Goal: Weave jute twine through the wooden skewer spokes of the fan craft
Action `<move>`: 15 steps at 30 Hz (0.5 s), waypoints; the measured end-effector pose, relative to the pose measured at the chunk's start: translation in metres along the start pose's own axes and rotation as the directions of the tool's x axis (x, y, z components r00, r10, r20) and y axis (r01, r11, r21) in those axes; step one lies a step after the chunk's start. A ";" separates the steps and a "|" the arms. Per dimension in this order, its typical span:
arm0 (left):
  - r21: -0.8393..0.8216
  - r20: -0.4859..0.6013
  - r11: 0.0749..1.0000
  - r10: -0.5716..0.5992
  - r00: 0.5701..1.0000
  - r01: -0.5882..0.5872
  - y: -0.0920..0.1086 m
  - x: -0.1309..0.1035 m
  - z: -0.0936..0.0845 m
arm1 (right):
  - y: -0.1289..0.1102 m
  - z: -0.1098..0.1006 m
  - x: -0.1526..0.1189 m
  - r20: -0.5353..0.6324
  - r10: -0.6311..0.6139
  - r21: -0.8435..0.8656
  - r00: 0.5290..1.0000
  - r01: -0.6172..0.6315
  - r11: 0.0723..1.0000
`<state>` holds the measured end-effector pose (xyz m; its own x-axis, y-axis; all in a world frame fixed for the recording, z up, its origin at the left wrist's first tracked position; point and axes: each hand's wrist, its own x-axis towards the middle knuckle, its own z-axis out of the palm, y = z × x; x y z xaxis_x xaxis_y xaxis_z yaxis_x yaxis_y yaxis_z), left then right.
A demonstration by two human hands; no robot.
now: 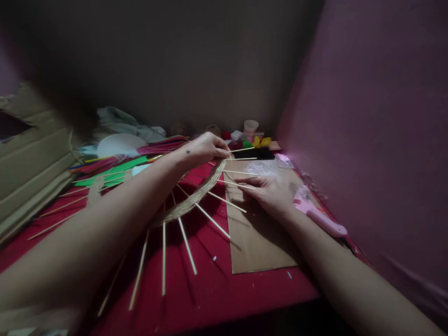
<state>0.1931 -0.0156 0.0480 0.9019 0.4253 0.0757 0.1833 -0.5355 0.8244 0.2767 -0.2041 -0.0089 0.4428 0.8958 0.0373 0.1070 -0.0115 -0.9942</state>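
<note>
A round band woven from tan twine (191, 201) has thin wooden sticks (213, 221) fanning outward from it. It is tilted, raised above the red table. My left hand (212, 145) is closed on the far right part of the band, thumb and fingers pinched by a stick. My left forearm covers much of the band's left side. My right hand (268, 191) is just right of the band, its fingers closed round a thin strand of twine, with stick tips crossing in front of them.
A brown board (259, 242) lies on the red table (210, 289). A pink glue gun (324, 219) rests along the right wall. Folded cardboard (31, 177) stands left. Behind are a cup (250, 126), a white plate (119, 145), green sheets (115, 172) and coloured bits.
</note>
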 end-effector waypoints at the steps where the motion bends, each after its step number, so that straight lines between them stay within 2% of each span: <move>1: -0.006 -0.012 1.000 -0.004 1.000 0.003 -0.001 0.002 0.000 | 0.002 0.003 -0.001 0.034 0.016 0.007 0.999 -0.016 1.000; 4: -0.030 -0.040 0.999 -0.020 0.999 0.019 -0.005 0.007 -0.001 | 0.007 0.010 -0.003 0.070 0.023 -0.006 0.997 -0.023 1.000; 8: -0.037 -0.022 0.999 -0.001 1.000 0.001 -0.011 0.010 -0.003 | 0.009 0.013 -0.004 0.062 -0.024 -0.115 0.998 0.031 0.993; 15: 0.001 -0.011 1.000 0.013 1.000 -0.013 -0.009 0.007 -0.006 | 0.004 0.000 -0.002 -0.002 -0.266 -0.299 0.964 0.254 0.920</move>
<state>0.1958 -0.0038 0.0444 0.8996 0.4267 0.0925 0.1724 -0.5419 0.8226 0.2762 -0.2057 -0.0130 0.3998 0.8658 0.3009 0.4772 0.0837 -0.8748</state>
